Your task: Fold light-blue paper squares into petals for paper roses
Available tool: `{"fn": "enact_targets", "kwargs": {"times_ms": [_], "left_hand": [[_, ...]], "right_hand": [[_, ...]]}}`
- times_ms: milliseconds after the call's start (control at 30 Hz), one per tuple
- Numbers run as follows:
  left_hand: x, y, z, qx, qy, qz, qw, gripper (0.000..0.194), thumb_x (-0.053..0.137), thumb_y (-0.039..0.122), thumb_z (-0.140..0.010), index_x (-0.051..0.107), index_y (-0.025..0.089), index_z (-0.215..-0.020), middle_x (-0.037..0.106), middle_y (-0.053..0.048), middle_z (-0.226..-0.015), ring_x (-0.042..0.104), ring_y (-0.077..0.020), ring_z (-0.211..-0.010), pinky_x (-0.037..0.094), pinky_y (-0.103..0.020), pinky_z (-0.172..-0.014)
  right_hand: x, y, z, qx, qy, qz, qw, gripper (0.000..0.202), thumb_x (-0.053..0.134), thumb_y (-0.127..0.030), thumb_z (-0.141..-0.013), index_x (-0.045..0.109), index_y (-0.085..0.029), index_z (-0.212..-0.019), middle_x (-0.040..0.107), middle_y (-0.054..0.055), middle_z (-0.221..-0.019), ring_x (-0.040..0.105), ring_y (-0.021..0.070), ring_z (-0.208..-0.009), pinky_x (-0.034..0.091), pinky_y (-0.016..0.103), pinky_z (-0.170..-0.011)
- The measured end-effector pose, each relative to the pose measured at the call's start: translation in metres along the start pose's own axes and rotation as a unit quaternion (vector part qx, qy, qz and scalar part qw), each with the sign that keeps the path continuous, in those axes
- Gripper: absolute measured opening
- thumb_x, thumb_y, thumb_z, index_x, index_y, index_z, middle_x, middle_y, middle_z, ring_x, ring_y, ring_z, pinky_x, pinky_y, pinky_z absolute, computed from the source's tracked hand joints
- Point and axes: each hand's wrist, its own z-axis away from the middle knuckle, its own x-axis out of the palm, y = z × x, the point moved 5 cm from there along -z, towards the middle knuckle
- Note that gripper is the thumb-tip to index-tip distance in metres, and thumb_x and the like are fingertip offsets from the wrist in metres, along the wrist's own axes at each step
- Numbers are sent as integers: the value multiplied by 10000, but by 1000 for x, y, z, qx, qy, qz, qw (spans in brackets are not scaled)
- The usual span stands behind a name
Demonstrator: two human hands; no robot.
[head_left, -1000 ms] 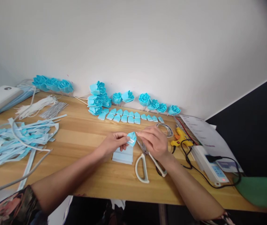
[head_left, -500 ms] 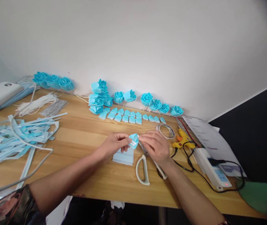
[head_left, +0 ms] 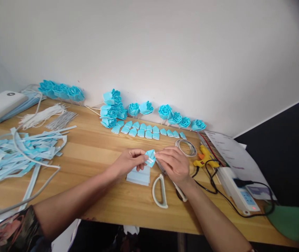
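Observation:
A small folded blue piece (head_left: 150,157) with a white strip on it is pinched in my left hand (head_left: 133,160) above the table's middle. At its right edge, the fingers of my right hand (head_left: 174,162) are pressed together on the piece, by a small white bit. Beneath my left hand lies a pale blue pleated sheet (head_left: 139,176). White-handled scissors (head_left: 159,192) rest under and beside my right hand, their blades partly hidden.
Blue fabric flowers (head_left: 112,108) line the wall, with rows of folded blue pieces (head_left: 141,133) before them. Tape rolls (head_left: 187,148), a yellow glue gun (head_left: 205,157) and a power strip (head_left: 240,192) are at right. Cut blue strips (head_left: 20,154) and a white power bank (head_left: 2,105) are at left.
The view has shifted slightly. The blue piece has tilted a little between my fingers; both hands keep nearly the same places.

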Motion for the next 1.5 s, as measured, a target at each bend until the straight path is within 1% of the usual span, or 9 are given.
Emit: {"fn": "enact_targets", "kwargs": {"times_ms": [233, 367, 467, 567, 900, 1000, 1167, 1333, 1500], "left_hand": [[2, 2, 3, -7, -2, 16, 1000, 322, 663, 460, -720, 601, 149, -668, 567, 10, -553, 473, -80, -505, 352, -216, -522], [3, -2, 2, -22, -9, 47, 999, 314, 675, 451, -720, 602, 148, -685, 573, 11, -555, 479, -78, -506, 352, -215, -531], [3, -7, 1, -32, -19, 62, 997, 318, 687, 449, -714, 605, 145, -673, 582, 7, -560, 486, -80, -510, 358, -221, -537], [2, -10, -1, -35, -17, 69, 997, 321, 698, 441, -706, 609, 139, -650, 584, 2, -559, 488, -82, -511, 358, -227, -537], [2, -7, 0, -41, -7, 135, 990, 317, 753, 416, -654, 666, 112, -679, 581, -16, -596, 502, -93, -562, 362, -235, -560], [0, -9, -1, -39, 2, 123, 992, 319, 738, 422, -669, 665, 112, -695, 584, -16, -601, 501, -94, -566, 366, -235, -565], [-1, -7, -1, -26, 10, 50, 998, 318, 683, 440, -719, 629, 128, -705, 578, 5, -586, 480, -80, -531, 372, -225, -556], [1, -2, 0, -14, -11, 3, 1000, 281, 708, 399, -690, 609, 143, -747, 550, 33, -598, 474, -73, -536, 388, -213, -558], [-1, -3, -2, -3, -4, -18, 1000, 291, 690, 409, -692, 584, 140, -725, 542, 33, -584, 467, -73, -524, 385, -215, -545]], "right_hand": [[2, 4, 2, 7, -10, -5, 1000, 263, 586, -131, -846, 669, -277, -1049, 709, 32, -911, 623, 176, -847, 517, 350, -757], [3, 3, 1, 3, -13, -2, 1000, 274, 590, -122, -841, 675, -285, -1045, 705, 34, -907, 616, 183, -842, 515, 356, -745], [4, 1, -1, -6, -19, -6, 1000, 273, 601, -104, -830, 677, -270, -1034, 704, 40, -904, 609, 188, -829, 517, 363, -731], [6, 1, -2, -16, -22, -10, 1000, 273, 609, -93, -822, 676, -256, -1030, 705, 44, -906, 604, 189, -829, 518, 363, -728], [11, 4, 1, -12, -48, -29, 998, 324, 615, -94, -816, 657, -265, -1088, 694, 44, -943, 601, 183, -860, 512, 366, -772], [11, 5, 1, -4, -50, -29, 998, 321, 606, -101, -823, 656, -267, -1093, 689, 45, -945, 600, 182, -864, 509, 365, -773], [11, 5, 0, 2, -42, -31, 999, 313, 606, -92, -817, 665, -254, -1078, 680, 48, -913, 587, 180, -843, 507, 356, -754], [13, 5, 0, 17, -42, -38, 998, 318, 600, -88, -819, 671, -260, -1077, 677, 47, -909, 580, 178, -838, 503, 347, -740], [15, 3, -1, 24, -50, -42, 998, 329, 587, -96, -824, 671, -270, -1090, 670, 46, -887, 571, 176, -811, 489, 341, -716]]}}
